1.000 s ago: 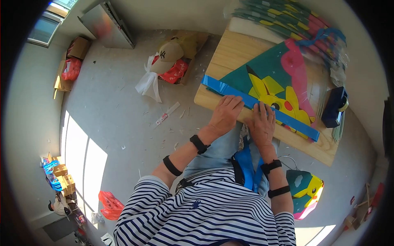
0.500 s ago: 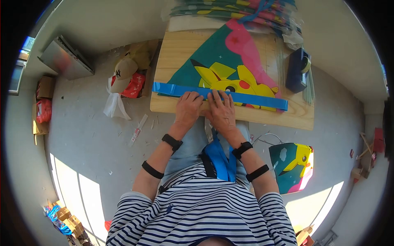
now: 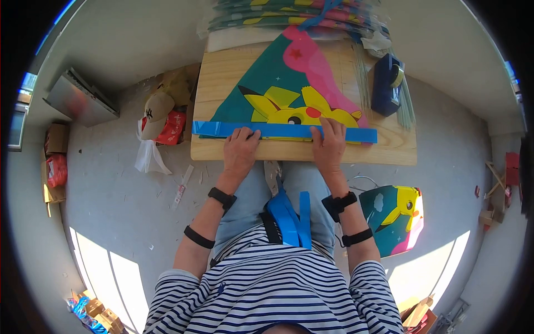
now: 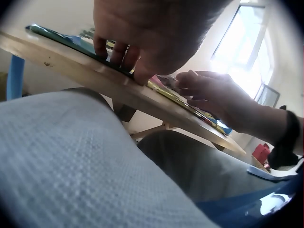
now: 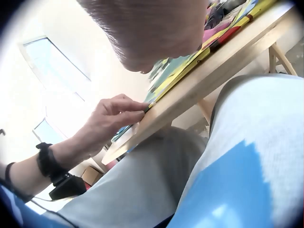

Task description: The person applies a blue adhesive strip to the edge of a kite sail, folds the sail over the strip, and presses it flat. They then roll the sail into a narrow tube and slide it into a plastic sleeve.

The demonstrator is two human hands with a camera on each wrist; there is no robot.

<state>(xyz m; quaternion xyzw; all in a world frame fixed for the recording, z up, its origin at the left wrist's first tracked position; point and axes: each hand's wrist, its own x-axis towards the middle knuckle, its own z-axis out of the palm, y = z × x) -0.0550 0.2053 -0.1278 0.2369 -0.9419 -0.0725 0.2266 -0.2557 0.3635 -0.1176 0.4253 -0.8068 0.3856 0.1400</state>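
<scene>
A triangular printed sheet (image 3: 253, 67), green and pink with a yellow cartoon figure, lies on the wooden table. Along its near edge runs a shiny blue strip (image 3: 278, 131). My left hand (image 3: 241, 151) rests its bent fingertips on the strip left of the middle, thumb close to the index finger. Farther right, my right hand (image 3: 329, 143) lays its fingers across the strip over the figure, thumb spread to the left. In the right wrist view, the left hand's fingertips (image 5: 137, 108) touch the sheet's edge. The palm hides the right fingertips there.
Bagged printed sheets (image 3: 267, 16) are piled at the table's (image 3: 233, 61) far side. A dark blue tape dispenser (image 3: 384, 86) and thin rods (image 3: 409, 106) lie at the right. Blue strips (image 3: 286, 217) hang at the waist. Another printed piece (image 3: 389, 217) is low on the right.
My hands, close together before, have moved apart along the strip: the left one leftward, the right one rightward. The head view has turned and now faces the table squarely.
</scene>
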